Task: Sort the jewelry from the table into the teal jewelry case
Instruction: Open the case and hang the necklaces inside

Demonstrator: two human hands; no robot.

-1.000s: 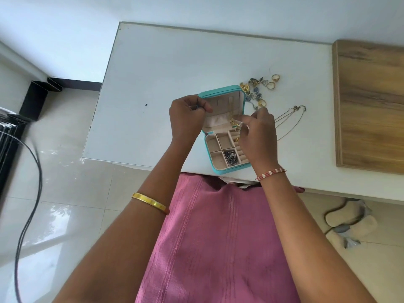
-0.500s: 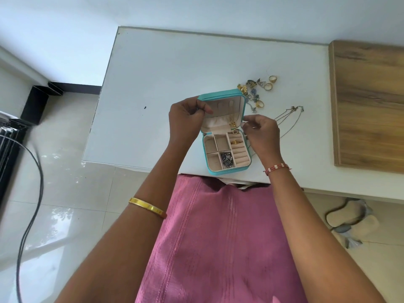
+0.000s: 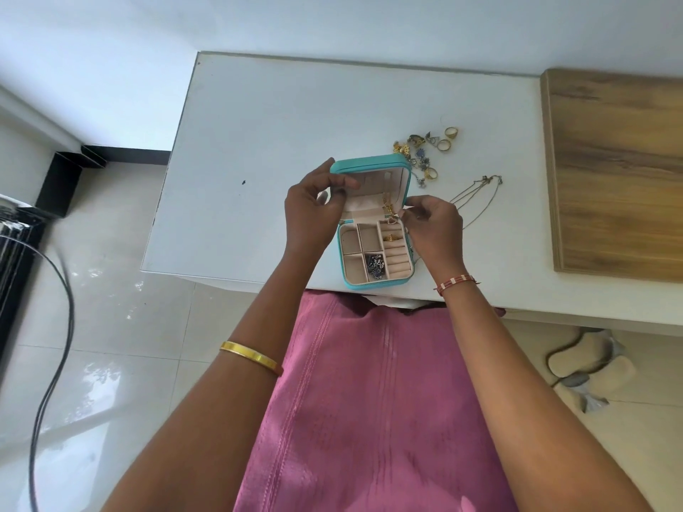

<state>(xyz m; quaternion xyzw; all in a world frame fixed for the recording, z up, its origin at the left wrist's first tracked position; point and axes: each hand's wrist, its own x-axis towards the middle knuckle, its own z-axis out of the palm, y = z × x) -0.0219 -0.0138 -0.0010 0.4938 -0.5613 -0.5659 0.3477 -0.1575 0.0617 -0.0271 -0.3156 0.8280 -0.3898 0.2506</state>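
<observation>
The teal jewelry case (image 3: 371, 167) stands open near the front edge of the white table (image 3: 281, 134). My left hand (image 3: 314, 208) grips the left edge of the raised lid. My right hand (image 3: 434, 225) sits at the case's right side, its fingertips pinching a small gold piece (image 3: 392, 219) at the hinge line. A gold ring (image 3: 391, 238) lies in the ring rolls and dark blue jewelry (image 3: 375, 266) fills a front compartment. Loose rings and earrings (image 3: 425, 151) lie behind the case, and thin chain necklaces (image 3: 476, 194) to its right.
A wooden board (image 3: 613, 171) covers the table's right end. Sandals (image 3: 587, 367) rest on the tiled floor at the right. Black cables (image 3: 61, 308) and a dark rack are on the left floor. My pink garment (image 3: 369, 400) fills the foreground.
My right hand has drawn back from over the compartments to the case's right edge, uncovering the ring rolls. The left hand keeps its hold on the lid.
</observation>
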